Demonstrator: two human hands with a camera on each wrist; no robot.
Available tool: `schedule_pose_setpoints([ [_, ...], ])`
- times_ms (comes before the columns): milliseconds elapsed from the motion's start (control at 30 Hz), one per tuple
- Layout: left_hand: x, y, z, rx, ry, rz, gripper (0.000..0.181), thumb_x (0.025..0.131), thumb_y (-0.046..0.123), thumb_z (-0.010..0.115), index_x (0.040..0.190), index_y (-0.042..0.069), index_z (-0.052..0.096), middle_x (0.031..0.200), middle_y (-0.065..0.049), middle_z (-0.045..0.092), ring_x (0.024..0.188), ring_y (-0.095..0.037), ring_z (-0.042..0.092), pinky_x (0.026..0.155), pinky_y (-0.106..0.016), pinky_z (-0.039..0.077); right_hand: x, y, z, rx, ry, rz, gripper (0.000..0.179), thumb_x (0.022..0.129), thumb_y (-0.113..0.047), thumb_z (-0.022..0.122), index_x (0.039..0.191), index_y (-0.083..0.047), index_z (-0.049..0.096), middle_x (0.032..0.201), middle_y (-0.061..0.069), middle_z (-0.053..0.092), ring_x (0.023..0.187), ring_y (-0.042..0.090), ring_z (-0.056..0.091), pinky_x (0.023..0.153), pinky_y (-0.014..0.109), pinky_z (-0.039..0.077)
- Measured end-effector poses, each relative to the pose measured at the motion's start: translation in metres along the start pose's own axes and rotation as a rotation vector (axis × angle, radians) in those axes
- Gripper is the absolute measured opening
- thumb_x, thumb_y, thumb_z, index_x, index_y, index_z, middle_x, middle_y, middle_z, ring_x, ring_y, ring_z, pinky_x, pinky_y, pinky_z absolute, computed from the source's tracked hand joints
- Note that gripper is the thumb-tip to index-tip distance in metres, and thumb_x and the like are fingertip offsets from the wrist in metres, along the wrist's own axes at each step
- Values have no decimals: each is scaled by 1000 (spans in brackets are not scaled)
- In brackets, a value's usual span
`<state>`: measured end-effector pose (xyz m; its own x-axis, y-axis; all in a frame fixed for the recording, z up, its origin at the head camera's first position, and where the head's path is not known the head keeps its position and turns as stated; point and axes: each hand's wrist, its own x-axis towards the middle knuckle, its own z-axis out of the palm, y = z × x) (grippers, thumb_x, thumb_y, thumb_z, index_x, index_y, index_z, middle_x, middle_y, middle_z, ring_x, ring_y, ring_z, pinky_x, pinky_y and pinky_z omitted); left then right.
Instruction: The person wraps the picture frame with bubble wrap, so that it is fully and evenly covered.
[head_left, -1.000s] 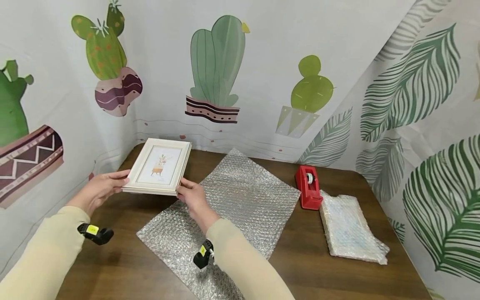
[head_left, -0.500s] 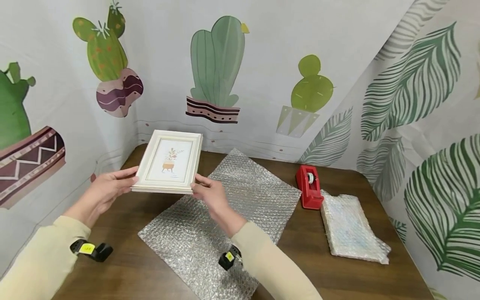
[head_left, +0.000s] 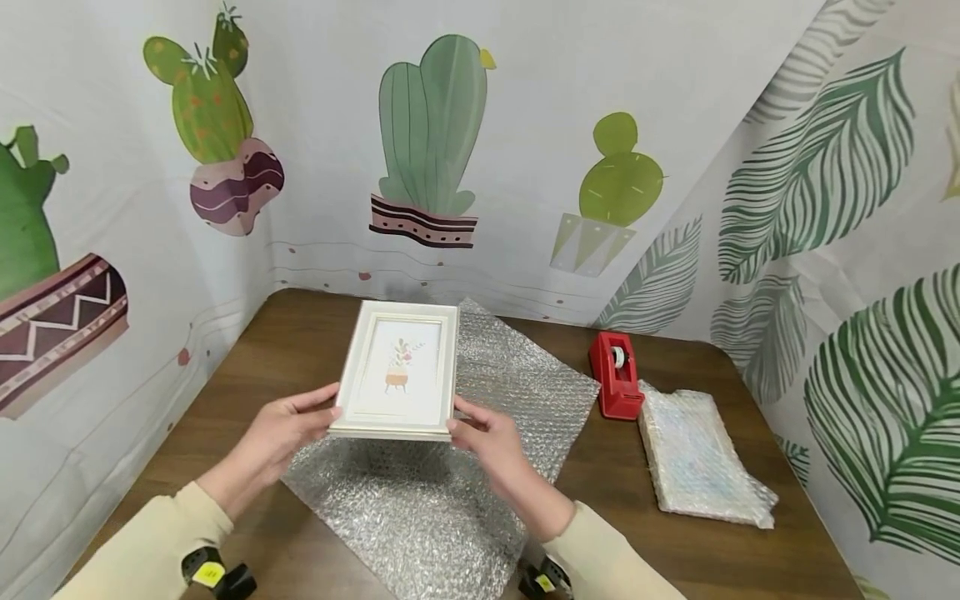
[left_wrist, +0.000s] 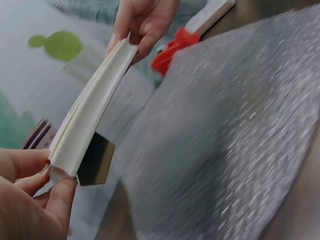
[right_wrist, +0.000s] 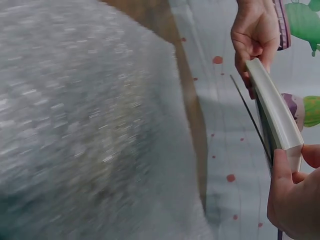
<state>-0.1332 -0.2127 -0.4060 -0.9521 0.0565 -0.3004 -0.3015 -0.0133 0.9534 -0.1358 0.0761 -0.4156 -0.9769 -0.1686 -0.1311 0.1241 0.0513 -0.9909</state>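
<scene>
One picture frame (head_left: 397, 371) is clamped at opposite sides by my left grip (head_left: 281, 432) and right grip (head_left: 495, 442). I hold it above the bubble wrap (head_left: 420, 512).

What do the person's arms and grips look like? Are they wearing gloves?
No gloves: the left grip and right grip are bare hands. Both arms have long, plain, pale cream-yellow fabric sleeves. Near each wrist sits a chunky black strapped-on device with a small, bright yellow label. The label's dark markings are too tiny to read.
</scene>
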Motion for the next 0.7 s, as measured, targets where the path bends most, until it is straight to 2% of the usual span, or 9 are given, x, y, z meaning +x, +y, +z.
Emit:
schedule_pose_setpoints([
  [67,-4,-5,12,26,16,-9,56,96,7,67,148,2,46,91,17,77,75,2,68,75,-16,57,-9,5,-9,-11,7,6,47,95,-4,67,140,6,56,135,32,63,98,16,74,91,34,63],
  [100,-5,-8,18,37,24,-11,58,96,7,67,148,-2,43,97,15,78,75,3,67,74,-17,56,-13,7,-14,-10,5,11,48,95,-4,66,140,7,55,137,32,61,100,16,73,91,33,63],
  [167,-7,-14,29,49,38,-10,57,96,7,68,147,-2,45,113,8,76,74,3,65,73,-17,55,-20,12,-23,-18,8,24,48,96,-5,66,141,8,54,140,32,59,99,13,72,89,31,63],
  [233,-6,-20,40,51,55,-14,57,95,7,68,147,-3,47,122,3,73,72,2,63,71,-18,55,-24,17,-31,-19,15,34,49,95,-4,66,141,9,54,143,32,57,97,10,71,87,28,62],
  [300,-5,-26,50,39,60,-18,56,95,6,69,146,-3,48,122,1,74,70,1,61,69,-18,54,-27,21,-40,-19,25,55,48,96,-4,66,141,9,54,141,32,58,94,6,70,85,26,62],
  [400,-2,-33,64,8,83,-37,54,92,3,70,143,-3,51,110,1,77,66,0,60,66,-17,53,-29,27,-50,-25,42,71,48,96,-4,66,141,9,54,142,32,58,90,3,69,83,24,61],
  [467,0,-37,72,-13,88,-38,54,92,1,69,142,-5,52,116,-9,77,66,0,61,66,-16,53,-29,31,-55,-28,54,77,48,96,-4,67,140,10,54,143,31,57,89,2,69,82,23,61],
  [567,1,-41,82,-22,103,-52,53,91,0,69,141,-6,53,133,-24,68,66,-1,61,64,-16,53,-30,36,-61,-26,62,87,49,95,-3,66,140,11,53,141,32,59,87,2,69,81,22,61],
  [700,4,-46,89,-25,107,-67,52,91,-2,68,141,-7,53,143,-29,59,67,-2,63,64,-15,53,-30,42,-68,-19,52,117,49,96,-2,65,141,13,51,138,34,60,87,2,70,81,22,61],
])
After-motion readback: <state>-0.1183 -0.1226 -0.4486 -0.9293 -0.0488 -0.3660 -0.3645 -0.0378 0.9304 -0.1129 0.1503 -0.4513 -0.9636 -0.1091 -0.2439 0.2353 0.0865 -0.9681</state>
